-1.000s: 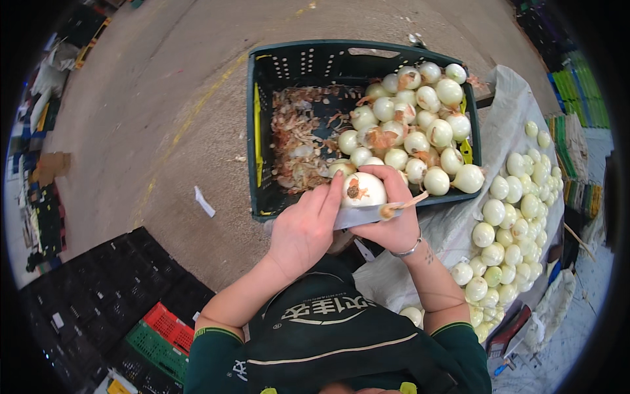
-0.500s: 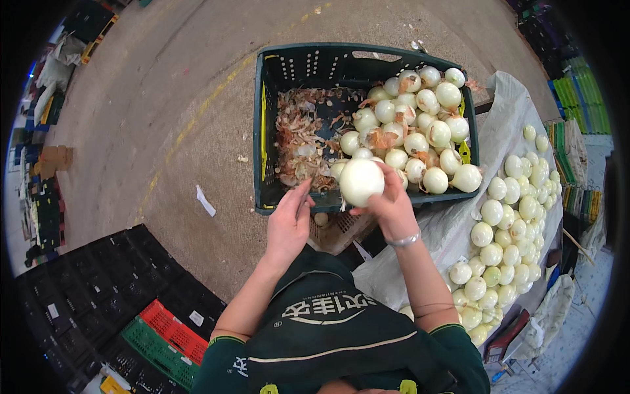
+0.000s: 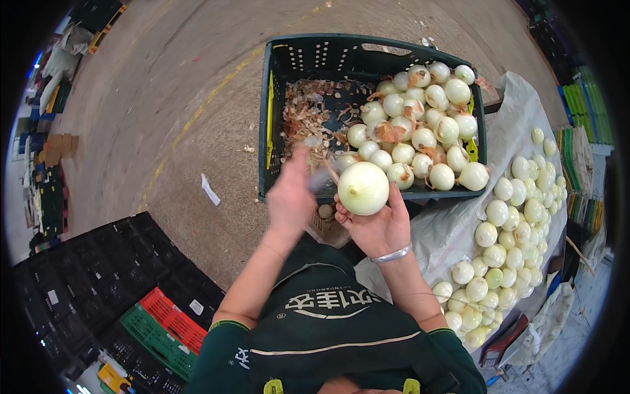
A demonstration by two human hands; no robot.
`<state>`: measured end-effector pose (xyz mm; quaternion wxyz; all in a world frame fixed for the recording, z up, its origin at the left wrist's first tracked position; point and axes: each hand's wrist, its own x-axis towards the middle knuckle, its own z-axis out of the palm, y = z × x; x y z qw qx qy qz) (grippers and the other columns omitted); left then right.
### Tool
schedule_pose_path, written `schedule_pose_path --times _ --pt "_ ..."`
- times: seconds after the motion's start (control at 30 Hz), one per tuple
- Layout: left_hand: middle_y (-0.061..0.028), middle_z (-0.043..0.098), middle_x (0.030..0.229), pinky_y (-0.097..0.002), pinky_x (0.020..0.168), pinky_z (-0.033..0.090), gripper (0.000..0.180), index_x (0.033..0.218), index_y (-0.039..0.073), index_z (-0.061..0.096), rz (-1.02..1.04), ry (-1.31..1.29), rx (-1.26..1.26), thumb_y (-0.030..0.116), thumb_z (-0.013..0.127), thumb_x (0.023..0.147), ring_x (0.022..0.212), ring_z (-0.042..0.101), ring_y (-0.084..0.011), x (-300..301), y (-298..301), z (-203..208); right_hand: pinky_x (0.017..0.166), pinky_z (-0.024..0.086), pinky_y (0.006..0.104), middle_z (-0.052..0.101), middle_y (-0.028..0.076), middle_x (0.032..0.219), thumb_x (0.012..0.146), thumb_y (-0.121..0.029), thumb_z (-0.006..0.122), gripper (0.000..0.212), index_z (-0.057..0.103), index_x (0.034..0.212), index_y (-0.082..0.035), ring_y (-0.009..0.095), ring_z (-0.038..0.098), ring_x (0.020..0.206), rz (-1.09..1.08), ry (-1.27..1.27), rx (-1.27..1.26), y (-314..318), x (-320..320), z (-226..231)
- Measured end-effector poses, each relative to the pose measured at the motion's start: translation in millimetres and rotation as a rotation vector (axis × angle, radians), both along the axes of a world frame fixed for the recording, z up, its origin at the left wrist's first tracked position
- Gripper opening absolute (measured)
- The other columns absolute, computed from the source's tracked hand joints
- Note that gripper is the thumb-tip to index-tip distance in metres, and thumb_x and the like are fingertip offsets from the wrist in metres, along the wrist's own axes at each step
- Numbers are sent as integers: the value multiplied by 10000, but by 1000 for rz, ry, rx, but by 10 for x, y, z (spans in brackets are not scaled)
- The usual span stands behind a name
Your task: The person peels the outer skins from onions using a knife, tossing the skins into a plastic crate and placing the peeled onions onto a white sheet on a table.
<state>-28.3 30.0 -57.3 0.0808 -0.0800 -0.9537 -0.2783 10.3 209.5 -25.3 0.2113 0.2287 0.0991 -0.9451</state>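
Note:
A large peeled white onion [image 3: 363,188] rests in my right hand [image 3: 379,228], its fingers curled under and round it above the near edge of the dark green crate [image 3: 266,190]. Close to its left side, my left hand [image 3: 291,200] is smeared by motion. Closed in that hand is what looks like a small knife [image 3: 320,179], its grey blade blurred and pointing toward the onion. Whether blade and onion touch cannot be told. Inside the crate, brown onion skins [image 3: 305,111] lie on the left and many onions [image 3: 423,138] fill the right, some with loose skin on them.
On the right, a pile of peeled onions [image 3: 505,246] lies on a pale plastic sheet [image 3: 430,233]. Black crates [image 3: 85,295], with a red crate [image 3: 174,322] and a green crate [image 3: 157,345] among them, stand at lower left. A white scrap [image 3: 210,189] lies on the concrete floor.
My right hand has turned palm-up under the onion, and the onion has rotated to show its greenish end. My left hand has risen slightly and blurred. The whole view has shifted a little.

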Motion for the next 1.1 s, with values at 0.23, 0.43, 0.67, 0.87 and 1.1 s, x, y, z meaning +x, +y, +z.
schedule_pose_path --times 0.23,0.43,0.67,0.87,1.1 --pt "-148 614 1122 -357 876 509 604 1442 55 475 -65 -18 349 -70 533 854 974 627 -286 313 478 98 957 482 411 574 150 1328 994 -396 495 538 471 1397 -40 276 590 1104 -278 144 152 770 428 -195" --pt "-50 651 902 -216 509 445 308 1287 29 579 55 -875 722 69 506 991 563 532 -68 856 7 -449 1006 404 377 571 91 1171 713 -243 829 756 480 1344 -16 252 536 1146 -675 5 2438 3295 836 100" --pt "-101 688 939 -289 824 514 317 1254 19 624 -202 -884 465 60 550 948 853 657 -163 817 451 -179 948 495 454 637 175 1225 717 -399 766 663 598 1287 -103 333 626 1091 210 -1519 2666 5975 2055 181" --pt "-99 660 942 -289 801 517 321 1243 29 623 -178 -786 519 9 550 931 854 656 -178 710 366 -228 1077 407 380 564 185 1349 798 -94 728 576 531 1329 11 289 539 1252 -417 194 2686 4265 183 108" --pt "-119 593 856 -329 678 501 308 1222 52 620 -345 -661 443 16 584 918 725 609 -265 300 359 -29 917 459 423 651 164 1112 865 -468 648 473 618 1096 -56 298 629 1017 1042 443 2807 1769 -2110 -918"
